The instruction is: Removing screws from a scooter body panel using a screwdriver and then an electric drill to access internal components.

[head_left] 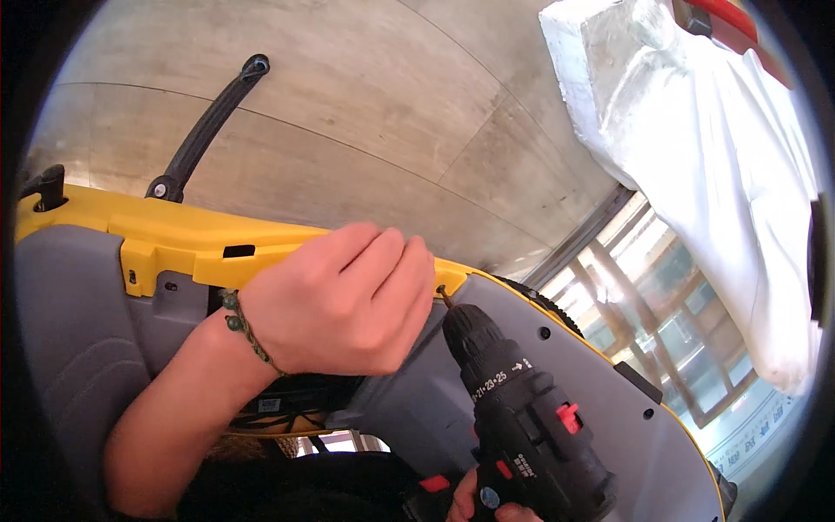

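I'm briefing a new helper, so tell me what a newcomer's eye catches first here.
A black plastic drill with red accents draws the eye first, gripped by the right hand at lower centre-right, its thin bit angled up to a bright yellow plastic rim. Next comes the left hand, curled mid-picture at that rim, with a dark green braided bracelet. Large, draped white wrapping glares at upper right.

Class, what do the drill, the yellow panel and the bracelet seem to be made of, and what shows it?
Drill: probably hard plastic, mostly matte black, judging by its moulded ridges.
Yellow panel: likely moulded plastic, smooth and satin, evenly coloured with formed recesses.
Bracelet: apparently braided cord, dull green, interwoven strands showing; fibre unclear.
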A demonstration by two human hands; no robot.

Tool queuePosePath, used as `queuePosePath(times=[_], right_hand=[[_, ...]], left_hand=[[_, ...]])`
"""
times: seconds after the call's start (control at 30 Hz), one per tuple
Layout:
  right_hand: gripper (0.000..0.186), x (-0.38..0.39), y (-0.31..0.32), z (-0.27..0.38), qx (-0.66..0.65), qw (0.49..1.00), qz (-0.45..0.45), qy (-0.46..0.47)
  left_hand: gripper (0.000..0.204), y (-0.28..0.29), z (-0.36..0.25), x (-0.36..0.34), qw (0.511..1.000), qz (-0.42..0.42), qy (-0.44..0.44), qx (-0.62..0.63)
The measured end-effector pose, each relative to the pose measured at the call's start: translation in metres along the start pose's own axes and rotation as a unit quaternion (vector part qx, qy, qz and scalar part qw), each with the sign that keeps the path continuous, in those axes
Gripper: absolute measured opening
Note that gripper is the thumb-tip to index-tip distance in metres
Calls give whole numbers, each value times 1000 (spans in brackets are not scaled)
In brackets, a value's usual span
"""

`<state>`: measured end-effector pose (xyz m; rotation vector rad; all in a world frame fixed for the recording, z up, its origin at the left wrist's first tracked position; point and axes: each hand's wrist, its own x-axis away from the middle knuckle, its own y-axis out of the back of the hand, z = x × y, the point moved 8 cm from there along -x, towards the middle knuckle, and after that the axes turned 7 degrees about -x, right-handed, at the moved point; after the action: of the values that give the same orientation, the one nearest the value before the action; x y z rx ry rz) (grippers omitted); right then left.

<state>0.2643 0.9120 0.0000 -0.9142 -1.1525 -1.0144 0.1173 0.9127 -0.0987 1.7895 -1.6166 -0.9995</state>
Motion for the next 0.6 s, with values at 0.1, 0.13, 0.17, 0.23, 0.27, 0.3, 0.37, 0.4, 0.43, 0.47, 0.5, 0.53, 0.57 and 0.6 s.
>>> queuePosePath(times=[0.1,0.13,0.17,0.23,0.27,0.3,0.37,0.4,0.43,0.47,0.5,0.53,0.57,0.6], right_hand=[[44,2,1,-2,-6,1000,1,-3],[44,3,1,-3,-8,1000,0,-3],[44,4,1,-3,-8,1000,-2,-3],[44,2,3,-5,-16,1000,2,-9],[44,2,3,-6,-20,1000,4,-12],[45,3,4,-7,-21,1000,4,-13],[45,4,4,-9,-24,1000,4,-16],[45,6,5,-10,-26,1000,3,-17],[45,7,6,-11,-28,999,4,-18],[45,8,7,-12,-30,999,4,-20],[45,9,8,-12,-32,999,4,-21],[45,11,10,-13,-35,999,5,-22],[46,12,11,-15,-37,999,5,-23],[46,13,12,-16,-40,999,6,-24]], left_hand=[[22,4,-4,1,999,-26,-28,-21],[23,5,-4,1,999,-32,-28,-19],[23,5,-4,2,999,-40,-28,-16],[23,4,-4,3,999,-32,-29,-16],[23,2,-4,4,999,-26,-30,-16],[23,2,-4,4,999,-27,-29,-15],[23,3,-4,4,999,-31,-31,-23],[23,3,-4,4,999,-32,-30,-23],[24,4,-4,4,999,-28,-33,-23],[24,4,-4,4,999,-24,-37,-23],[24,3,-5,4,999,-25,-37,-23],[24,3,-5,3,999,-27,-34,-21],[24,2,-5,3,999,-30,-31,-20],[24,2,-5,3,999,-29,-31,-20]])
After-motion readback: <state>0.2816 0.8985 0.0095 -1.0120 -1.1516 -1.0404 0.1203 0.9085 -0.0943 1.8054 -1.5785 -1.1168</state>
